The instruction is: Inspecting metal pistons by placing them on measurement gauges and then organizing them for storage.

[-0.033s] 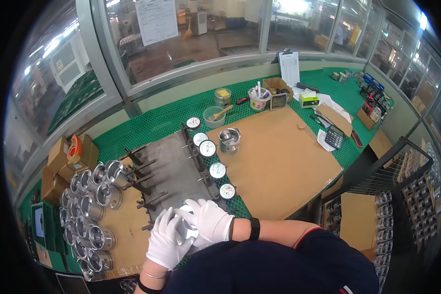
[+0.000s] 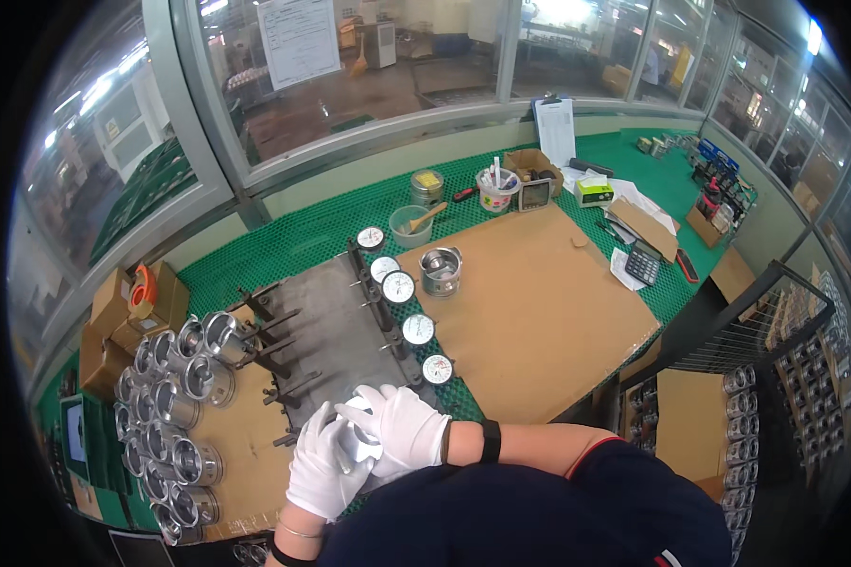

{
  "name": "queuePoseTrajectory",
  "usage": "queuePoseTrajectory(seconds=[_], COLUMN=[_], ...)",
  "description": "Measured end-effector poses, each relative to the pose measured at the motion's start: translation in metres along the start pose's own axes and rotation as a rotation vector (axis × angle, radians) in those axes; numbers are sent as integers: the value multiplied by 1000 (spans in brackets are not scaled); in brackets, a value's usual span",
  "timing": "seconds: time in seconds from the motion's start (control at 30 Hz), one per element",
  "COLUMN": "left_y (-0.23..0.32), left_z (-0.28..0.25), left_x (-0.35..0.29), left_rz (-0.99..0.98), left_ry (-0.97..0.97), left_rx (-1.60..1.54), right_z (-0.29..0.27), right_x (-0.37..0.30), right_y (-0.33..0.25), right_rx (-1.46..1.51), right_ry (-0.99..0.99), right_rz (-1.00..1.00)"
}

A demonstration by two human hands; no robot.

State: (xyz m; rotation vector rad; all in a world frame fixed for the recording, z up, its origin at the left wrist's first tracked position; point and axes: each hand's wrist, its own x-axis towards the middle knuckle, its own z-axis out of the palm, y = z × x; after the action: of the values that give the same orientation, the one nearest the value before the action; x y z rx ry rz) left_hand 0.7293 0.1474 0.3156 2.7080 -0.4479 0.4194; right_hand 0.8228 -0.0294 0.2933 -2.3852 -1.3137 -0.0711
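Both hands wear white gloves and meet close to my body, at the near end of a dark metal gauge plate (image 2: 336, 326). Between them is a shiny metal piston (image 2: 361, 442), mostly covered by the gloves. My left hand (image 2: 326, 470) wraps its left side with curled fingers. From the right, my right hand (image 2: 397, 427) closes over its top and far side. Several round dial gauges (image 2: 398, 287) line the plate's right side, and black stops and rods (image 2: 272, 350) stand along its left. A single piston (image 2: 441, 271) stands on the cardboard sheet beyond the gauges.
Grouped pistons (image 2: 175, 402) crowd the left cardboard. A large cardboard sheet (image 2: 539, 321) covers the bench's right part. Behind it are a plastic tub (image 2: 412, 227) with a wooden brush, a pen cup (image 2: 496, 194) and a calculator (image 2: 643, 265). A black wire rack (image 2: 738, 321) stands at right.
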Motion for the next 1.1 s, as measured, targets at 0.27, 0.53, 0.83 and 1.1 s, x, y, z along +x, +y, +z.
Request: queuePoseTrajectory(seconds=[0.27, 0.53, 0.83, 1.1], left_y=[-10, -15, -4, -18], left_z=[32, 77, 68, 70], left_x=[-5, -14, 4, 19], left_rz=[91, 82, 19, -37], left_ry=[-12, 244, 220, 185], left_rx=[-69, 15, -38, -71], right_z=[3, 34, 40, 61], right_x=[-5, -60, -60, -64], right_y=[6, 49, 48, 48], right_rx=[125, 805, 793, 1098], right_ry=[32, -89, -435, -325], right_rz=[30, 258, 502, 485])
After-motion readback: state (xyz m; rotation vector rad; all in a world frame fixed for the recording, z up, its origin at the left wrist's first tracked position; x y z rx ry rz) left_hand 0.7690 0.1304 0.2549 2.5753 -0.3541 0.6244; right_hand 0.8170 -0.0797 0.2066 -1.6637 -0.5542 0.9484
